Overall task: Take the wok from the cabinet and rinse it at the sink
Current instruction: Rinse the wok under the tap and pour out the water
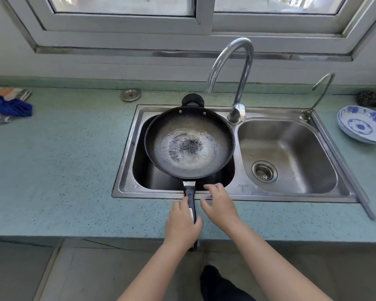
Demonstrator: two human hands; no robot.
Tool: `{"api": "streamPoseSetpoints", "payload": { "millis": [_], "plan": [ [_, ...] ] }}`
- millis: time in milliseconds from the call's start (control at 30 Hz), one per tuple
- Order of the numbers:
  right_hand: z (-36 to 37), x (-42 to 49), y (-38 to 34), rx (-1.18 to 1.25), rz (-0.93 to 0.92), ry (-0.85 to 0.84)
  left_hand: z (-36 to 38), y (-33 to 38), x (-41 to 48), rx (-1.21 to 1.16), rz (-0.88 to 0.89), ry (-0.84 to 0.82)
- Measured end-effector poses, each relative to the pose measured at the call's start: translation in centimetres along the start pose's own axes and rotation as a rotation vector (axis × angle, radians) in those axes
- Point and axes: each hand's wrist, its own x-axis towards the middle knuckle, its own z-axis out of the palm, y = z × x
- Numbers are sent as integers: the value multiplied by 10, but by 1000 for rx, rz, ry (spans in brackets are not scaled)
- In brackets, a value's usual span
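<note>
Your left hand clenches the wok handle, pan ahead of it over the sink's left basin; right hand spread empty beside. Rinsing: reach beyond for the faucet

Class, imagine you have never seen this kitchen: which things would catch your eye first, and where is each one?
First, the round black wok with a worn grey centre, sitting over the left basin of the stainless steel double sink, its long dark handle gripped by the left hand while the right hand hovers open beside it. Next, the tall curved chrome tap behind the sink, and the blue-and-white patterned bowls on the counter at far right.
</note>
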Motion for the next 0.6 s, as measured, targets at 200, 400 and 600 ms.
{"api": "streamPoseSetpoints", "payload": {
  "millis": [200, 400, 600],
  "plan": [
    [10, -7, -10, 77, 41, -107, 2, 1, -9, -149, -54, -63],
    [17, 0, -17, 228, 140, -160, 1, 1, -13, -342, -190, -107],
    [27, 4, -16, 510, 299, -173, -3, 5, -12, -568, -305, -94]
  ]
}}
